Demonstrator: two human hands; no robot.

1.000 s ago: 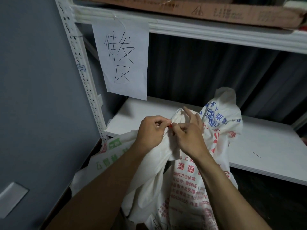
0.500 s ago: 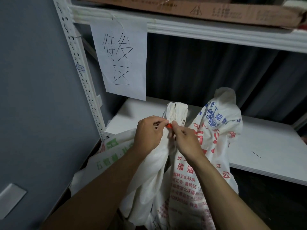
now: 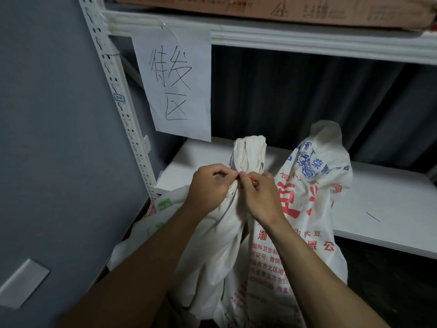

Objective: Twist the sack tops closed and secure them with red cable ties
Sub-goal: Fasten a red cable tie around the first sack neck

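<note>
The white printed sack (image 3: 248, 152) – top twisted into a neck – is stood before the shelf (image 3: 378, 190). At the neck, a red cable tie (image 3: 251, 178) is pinched by curled fingers of left hand (image 3: 210, 185) and right hand (image 3: 260, 195). Contents are hidden.

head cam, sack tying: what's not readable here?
All head view.
1. Red cable tie: only a sliver shows. The fingers of the left hand and right hand pinching it cover the rest, so locked or not is unknowable.
2. Twisted sack: its neck, and the twist there, hidden under both hands.
3. Cardboard box: print blurred, cut by the top edge.
</note>
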